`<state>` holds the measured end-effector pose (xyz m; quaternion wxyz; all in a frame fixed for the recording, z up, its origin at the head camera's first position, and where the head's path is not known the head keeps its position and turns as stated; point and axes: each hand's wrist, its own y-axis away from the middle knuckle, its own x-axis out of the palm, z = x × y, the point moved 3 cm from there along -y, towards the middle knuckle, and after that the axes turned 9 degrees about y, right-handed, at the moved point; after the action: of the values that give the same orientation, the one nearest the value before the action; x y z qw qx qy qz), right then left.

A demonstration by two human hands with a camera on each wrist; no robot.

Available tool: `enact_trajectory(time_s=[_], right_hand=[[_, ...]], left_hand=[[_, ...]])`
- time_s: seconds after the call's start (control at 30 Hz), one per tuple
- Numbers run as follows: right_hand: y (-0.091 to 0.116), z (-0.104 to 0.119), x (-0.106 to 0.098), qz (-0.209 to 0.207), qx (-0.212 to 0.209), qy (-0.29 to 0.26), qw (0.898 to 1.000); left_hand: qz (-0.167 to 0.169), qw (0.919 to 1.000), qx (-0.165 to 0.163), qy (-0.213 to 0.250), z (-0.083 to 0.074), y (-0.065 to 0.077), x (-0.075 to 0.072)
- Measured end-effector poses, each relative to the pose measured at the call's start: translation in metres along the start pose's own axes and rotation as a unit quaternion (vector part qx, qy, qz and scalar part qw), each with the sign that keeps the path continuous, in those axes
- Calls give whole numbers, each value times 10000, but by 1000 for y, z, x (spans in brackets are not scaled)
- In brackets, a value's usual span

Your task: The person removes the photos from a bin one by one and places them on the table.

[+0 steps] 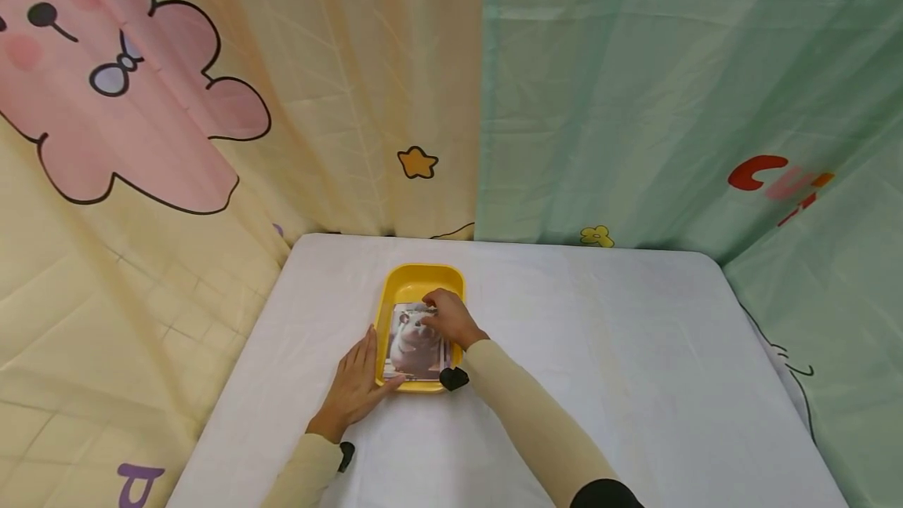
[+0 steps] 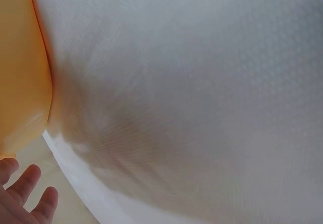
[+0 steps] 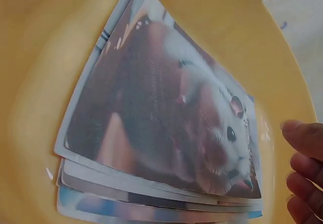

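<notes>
A yellow tray (image 1: 412, 281) holds a stack of picture cards. The top card (image 1: 415, 347) shows a white-and-grey mouse-like animal. Edges of several other cards (image 3: 151, 209) stick out unevenly beneath it in the right wrist view. My left hand (image 1: 356, 382) lies along the tray's left side, its fingers extended and the thumb at the front rim. Above the far right part of the stack is my right hand (image 1: 454, 320), fingers loosely bent. In the right wrist view its fingers (image 3: 305, 138) appear apart from the cards, with nothing between them.
The tray stands on a table with a white cloth (image 1: 585, 351). Printed curtains (image 1: 607, 100) hang behind the table and along its sides. Dark bands are on both wrists, and a black heart-shaped piece (image 1: 454, 379) shows by the tray's front right corner.
</notes>
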<state>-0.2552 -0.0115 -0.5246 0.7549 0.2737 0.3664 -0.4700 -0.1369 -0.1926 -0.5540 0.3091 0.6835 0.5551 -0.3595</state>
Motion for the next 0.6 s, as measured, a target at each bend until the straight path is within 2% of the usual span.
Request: enact_trajectory(time_s=[0.07, 0.27, 0.43, 0.6], right_hand=[[-2, 1, 1, -4, 75, 67, 9999], [-6, 6, 1, -39, 287, -213, 9994], [-8, 9, 8, -187, 365, -443, 9982], [-7, 10, 19, -295, 721, -688, 9946]], left_hand=[[2, 10000, -29, 11, 0, 0, 0], [64, 9999, -145, 1, 1, -1, 2], [20, 10000, -61, 50, 1, -1, 2], [-42, 10000, 49, 22, 3, 0, 2]])
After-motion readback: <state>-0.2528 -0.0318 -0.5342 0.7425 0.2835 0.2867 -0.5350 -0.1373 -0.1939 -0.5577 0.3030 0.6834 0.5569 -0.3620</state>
